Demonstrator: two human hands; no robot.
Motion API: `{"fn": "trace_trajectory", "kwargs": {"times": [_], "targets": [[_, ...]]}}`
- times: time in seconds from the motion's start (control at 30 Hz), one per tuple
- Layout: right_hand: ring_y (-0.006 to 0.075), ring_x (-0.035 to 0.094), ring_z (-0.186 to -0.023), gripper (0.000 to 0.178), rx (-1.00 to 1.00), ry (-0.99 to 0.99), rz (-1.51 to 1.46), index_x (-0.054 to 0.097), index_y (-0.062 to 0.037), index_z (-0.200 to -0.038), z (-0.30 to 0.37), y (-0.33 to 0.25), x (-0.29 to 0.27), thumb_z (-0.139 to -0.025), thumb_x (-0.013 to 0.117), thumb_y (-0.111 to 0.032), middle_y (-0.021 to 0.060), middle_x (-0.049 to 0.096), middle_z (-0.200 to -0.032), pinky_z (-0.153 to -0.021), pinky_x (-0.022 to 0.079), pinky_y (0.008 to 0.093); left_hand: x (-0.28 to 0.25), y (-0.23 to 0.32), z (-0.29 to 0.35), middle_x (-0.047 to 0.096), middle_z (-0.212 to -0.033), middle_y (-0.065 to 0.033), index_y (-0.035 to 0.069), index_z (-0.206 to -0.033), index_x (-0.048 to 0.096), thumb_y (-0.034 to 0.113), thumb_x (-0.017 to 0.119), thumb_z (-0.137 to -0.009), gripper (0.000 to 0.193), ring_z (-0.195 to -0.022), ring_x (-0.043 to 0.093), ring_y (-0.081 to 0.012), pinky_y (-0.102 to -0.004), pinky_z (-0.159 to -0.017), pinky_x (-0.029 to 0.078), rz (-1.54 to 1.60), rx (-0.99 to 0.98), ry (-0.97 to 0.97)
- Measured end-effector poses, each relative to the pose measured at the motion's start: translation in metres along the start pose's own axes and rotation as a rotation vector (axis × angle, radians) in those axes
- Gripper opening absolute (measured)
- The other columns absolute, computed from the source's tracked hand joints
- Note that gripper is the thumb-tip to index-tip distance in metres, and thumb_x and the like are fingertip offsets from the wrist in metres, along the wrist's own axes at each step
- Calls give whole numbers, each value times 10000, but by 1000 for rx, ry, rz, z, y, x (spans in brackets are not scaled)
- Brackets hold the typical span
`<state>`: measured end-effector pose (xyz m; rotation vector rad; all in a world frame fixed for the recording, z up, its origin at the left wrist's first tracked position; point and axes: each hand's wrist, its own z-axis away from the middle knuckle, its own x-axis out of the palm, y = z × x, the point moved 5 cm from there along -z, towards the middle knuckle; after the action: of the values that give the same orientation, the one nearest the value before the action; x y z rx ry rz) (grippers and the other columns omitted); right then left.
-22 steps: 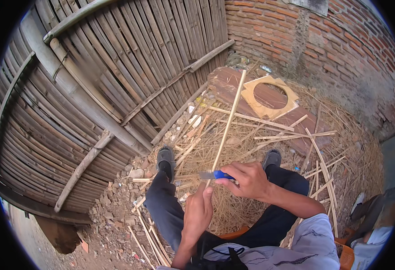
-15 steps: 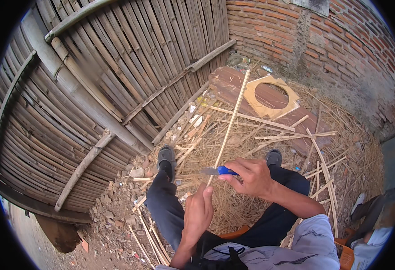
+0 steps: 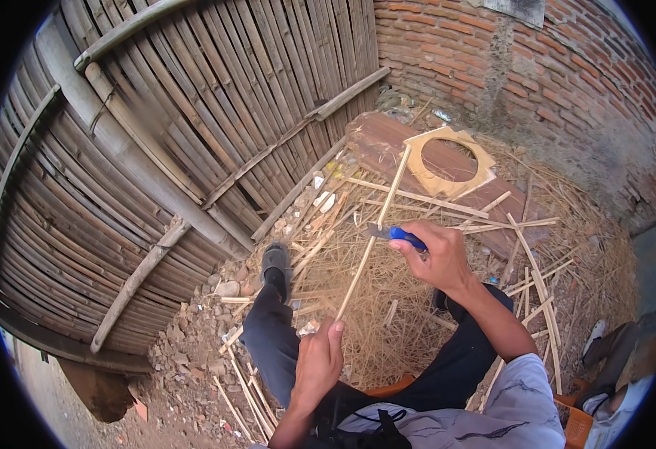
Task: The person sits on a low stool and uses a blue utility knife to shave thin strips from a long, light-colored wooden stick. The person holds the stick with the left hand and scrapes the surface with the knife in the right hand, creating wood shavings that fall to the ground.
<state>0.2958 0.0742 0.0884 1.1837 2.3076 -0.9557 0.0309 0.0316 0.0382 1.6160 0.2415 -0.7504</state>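
My left hand point(image 3: 318, 364) is closed round the near end of a long, pale bamboo strip point(image 3: 358, 278), which slants up and away from me. In my right hand point(image 3: 439, 254) is a utility knife point(image 3: 408, 238) with a blue handle, gripped with the thumb alongside it. Its grey blade lies across the strip about midway along, touching it. A small curl of shaving stands beside the blade. The far end of the strip overlaps the edge of a tan board with a round hole point(image 3: 415, 162).
The holed board lies on a brown plank point(image 3: 376, 135). Shavings point(image 3: 395, 329) and loose bamboo strips point(image 3: 537, 277) litter the ground. A bamboo fence point(image 3: 216, 97) rises at left, a brick wall point(image 3: 552, 90) at far right. Another person's leg point(image 3: 612, 359) shows at right, near an orange crate point(image 3: 576, 426).
My right hand and the knife have slid away from me along the strip, apart from my left hand. My left hand has drawn slightly back toward me with the strip.
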Motion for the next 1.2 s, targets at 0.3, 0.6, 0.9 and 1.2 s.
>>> {"fn": "trace_trajectory", "kwargs": {"times": [0.3, 0.6, 0.9, 1.2], "targets": [[325, 718, -643, 389, 243, 133, 86, 782, -6, -1040, -30, 62, -19, -1030, 730, -392, 182, 741, -775, -603, 539, 410, -8, -23, 22, 581, -741, -323, -29, -999, 605, 269, 469, -1168, 368, -761, 577, -581, -585, -662, 446, -3, -88, -87], [331, 663, -637, 449, 501, -94, 90, 774, 1, -1101, -13, 116, -23, -1053, 678, -435, 194, 678, -719, -641, 497, 447, -10, -75, 27, 531, -679, -201, -24, -960, 581, 371, 375, -1194, 503, -624, 523, -384, -484, -654, 457, 183, -137, -177], [298, 719, -662, 338, 27, -207, -148, 733, -47, -1077, 11, -15, 15, -1031, 728, -381, 119, 747, -851, -603, 567, 396, -8, -31, 1, 572, -699, -207, -4, -1057, 576, 355, 396, -1188, 422, -673, 614, -426, -512, -669, 462, 116, -68, 4], [242, 694, -600, 278, -193, -201, -186, 731, -90, -1043, 30, -47, 26, -983, 780, -356, 58, 696, -804, -513, 537, 356, -3, -3, -8, 594, -648, -180, 7, -1098, 605, 264, 552, -1144, 267, -573, 629, -341, -453, -587, 462, 146, 23, 62]]}}
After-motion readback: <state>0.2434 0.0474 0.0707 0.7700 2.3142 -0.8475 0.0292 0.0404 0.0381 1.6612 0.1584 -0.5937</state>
